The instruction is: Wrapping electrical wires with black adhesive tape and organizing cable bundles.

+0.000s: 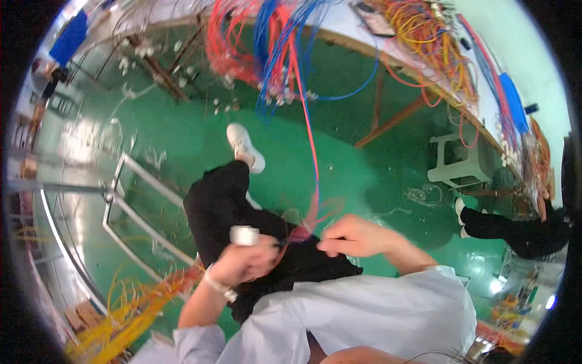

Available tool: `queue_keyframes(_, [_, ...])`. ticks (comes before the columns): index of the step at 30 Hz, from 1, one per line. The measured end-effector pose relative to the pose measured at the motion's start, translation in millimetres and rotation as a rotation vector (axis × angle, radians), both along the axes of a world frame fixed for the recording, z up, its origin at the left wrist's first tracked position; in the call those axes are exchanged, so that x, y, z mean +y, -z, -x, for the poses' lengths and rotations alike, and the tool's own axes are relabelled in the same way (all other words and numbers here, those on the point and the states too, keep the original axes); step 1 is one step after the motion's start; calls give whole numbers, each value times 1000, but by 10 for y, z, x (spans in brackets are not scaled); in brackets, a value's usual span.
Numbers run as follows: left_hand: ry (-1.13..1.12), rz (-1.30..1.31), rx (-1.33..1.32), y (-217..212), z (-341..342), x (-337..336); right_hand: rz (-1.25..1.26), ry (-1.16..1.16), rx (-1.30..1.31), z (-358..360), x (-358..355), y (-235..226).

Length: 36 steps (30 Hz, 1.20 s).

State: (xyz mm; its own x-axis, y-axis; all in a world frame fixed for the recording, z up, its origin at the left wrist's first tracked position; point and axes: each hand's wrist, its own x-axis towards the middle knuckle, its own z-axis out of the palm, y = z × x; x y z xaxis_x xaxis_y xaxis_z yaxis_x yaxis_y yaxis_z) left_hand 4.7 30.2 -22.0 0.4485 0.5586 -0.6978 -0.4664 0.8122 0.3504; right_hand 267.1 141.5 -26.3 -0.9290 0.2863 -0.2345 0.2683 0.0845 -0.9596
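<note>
My left hand (250, 258) is closed in front of my lap, smeared by motion. A small white block-shaped thing (244, 235) sticks up from its fingers; its kind is too blurred to tell. To the right, my right hand (356, 236) has thumb and fingers pinched together, and what they hold is hidden. Between the two hands lies the blurred end of a bundle of red and blue wires (303, 232). This bundle runs taut up to the wires (279, 54) hanging over the far table's edge. Several white connectors dangle from those hanging wires.
A long table (345, 37) spans the far side, with yellow and orange wires (433, 39) on it. Right of me stand a plastic stool (461, 161) and another person in black trousers (497, 227). A metal frame (148, 176) and yellow wires (136, 312) are at left.
</note>
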Motion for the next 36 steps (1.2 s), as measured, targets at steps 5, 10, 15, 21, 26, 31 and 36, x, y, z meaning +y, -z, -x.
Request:
queue_keyframes(5, [-413,-149,127,138,343,-246,-835,797,-135,-848,1254,-517])
queue_keyframes(10, [-362,-364,126,-197,36,-128,-1517,1102,-231,-435,3333,-852])
queue_keyframes(15, [-517,-366,351,-303,30,-318,-1656,523,335,1054,2397,-966])
queue_keyframes(21, [-844,-553,57,-390,265,-603,-980,-48,784,1466,216,-557])
queue_keyframes(26, [-1117,-996,470,-527,93,-347,-639,322,598,1437,-343,-229])
queue_keyframes(31, [-1190,-1031,291,-360,94,-741,6,192,414,1263,-1180,159])
queue_keyframes(36, [-1397,-974,190,-90,150,-1359,72,142,507,1248,-1305,380])
